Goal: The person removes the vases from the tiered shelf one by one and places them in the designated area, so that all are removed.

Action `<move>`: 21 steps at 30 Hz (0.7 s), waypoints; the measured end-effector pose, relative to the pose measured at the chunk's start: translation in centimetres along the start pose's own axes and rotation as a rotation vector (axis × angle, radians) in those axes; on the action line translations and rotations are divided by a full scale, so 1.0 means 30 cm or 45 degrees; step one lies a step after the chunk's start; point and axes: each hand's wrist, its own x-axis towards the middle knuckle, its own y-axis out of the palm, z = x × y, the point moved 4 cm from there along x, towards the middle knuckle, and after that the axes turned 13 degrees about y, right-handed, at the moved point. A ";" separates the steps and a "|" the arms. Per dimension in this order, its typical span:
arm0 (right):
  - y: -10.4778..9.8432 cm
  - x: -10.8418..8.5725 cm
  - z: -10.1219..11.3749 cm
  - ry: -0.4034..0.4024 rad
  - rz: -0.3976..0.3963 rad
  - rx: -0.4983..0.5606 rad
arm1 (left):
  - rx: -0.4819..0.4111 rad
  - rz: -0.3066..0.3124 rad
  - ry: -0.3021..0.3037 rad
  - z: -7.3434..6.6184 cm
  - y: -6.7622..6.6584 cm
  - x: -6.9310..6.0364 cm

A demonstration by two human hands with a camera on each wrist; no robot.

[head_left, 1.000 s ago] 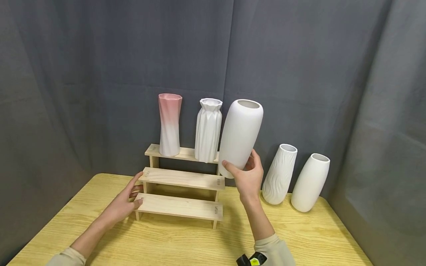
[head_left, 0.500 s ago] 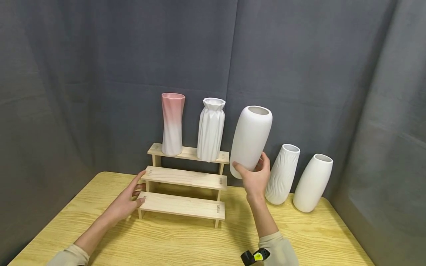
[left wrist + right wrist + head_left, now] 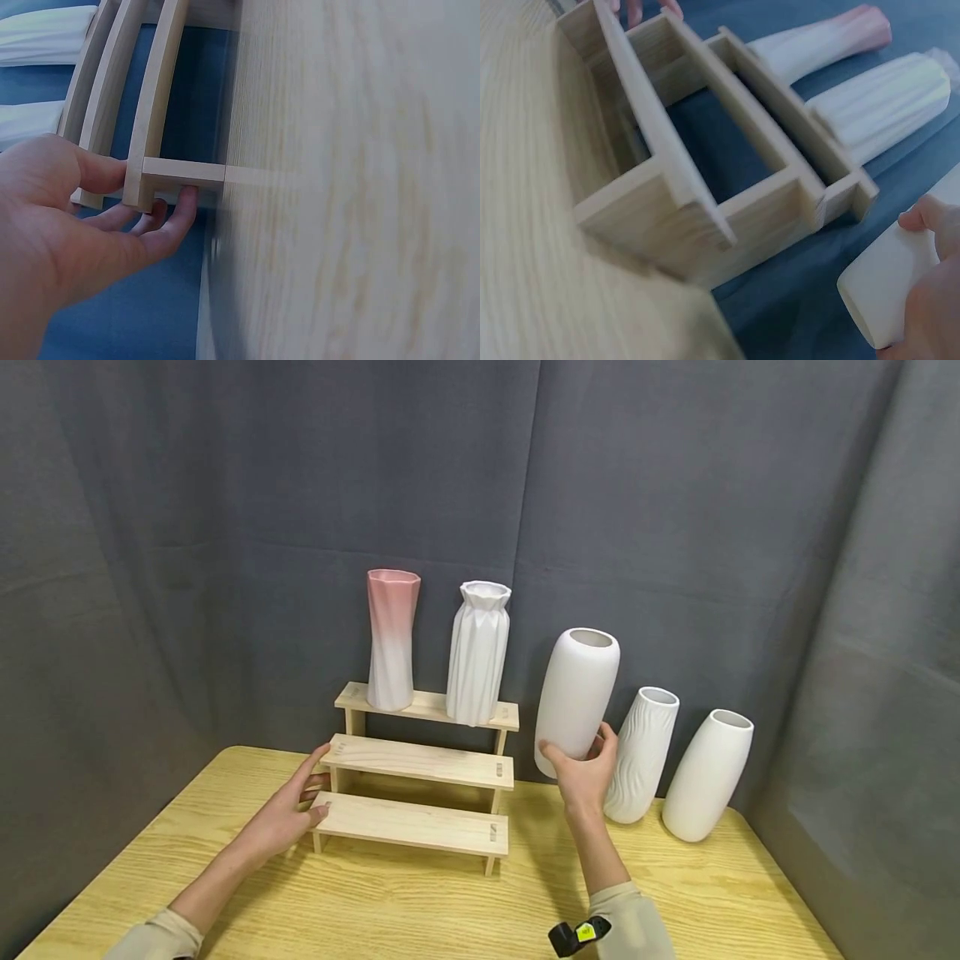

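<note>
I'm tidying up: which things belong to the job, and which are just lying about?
In the job:
smooth white round-shouldered vase, held in the right hand
pale three-tier wooden stand, held by the left hand
probably pink-white twisted vase and white pleated vase on top

Apparently standing about, untouched:
wavy white vase
plain white barrel-shaped vase
grey fabric backdrop

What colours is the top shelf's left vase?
The left vase is pink on top, fading to white; best in the head view.
</note>
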 end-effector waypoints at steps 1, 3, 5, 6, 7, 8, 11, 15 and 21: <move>-0.003 0.005 -0.015 0.006 -0.005 -0.007 | -0.001 0.001 -0.002 -0.001 0.000 -0.001; -0.011 0.016 -0.045 0.016 -0.018 -0.025 | -0.003 0.004 -0.002 -0.003 0.001 -0.001; -0.018 0.027 -0.077 0.026 -0.025 -0.037 | -0.005 0.006 -0.003 -0.006 0.001 -0.002; -0.023 0.033 -0.094 0.032 -0.029 -0.041 | -0.007 0.008 -0.004 -0.006 0.001 -0.002; -0.027 0.040 -0.110 0.037 -0.034 -0.046 | -0.010 0.010 -0.005 -0.007 0.002 -0.002; -0.031 0.046 -0.126 0.042 -0.041 -0.054 | -0.012 0.011 -0.006 -0.008 0.002 -0.002; -0.042 0.063 -0.167 0.058 -0.049 -0.066 | -0.018 0.010 -0.010 -0.009 0.001 -0.003; -0.048 0.075 -0.203 0.056 -0.053 -0.066 | -0.020 0.006 -0.015 -0.007 -0.001 -0.003; -0.052 0.077 -0.236 0.036 -0.082 -0.114 | -0.023 0.013 -0.024 -0.010 -0.001 -0.002</move>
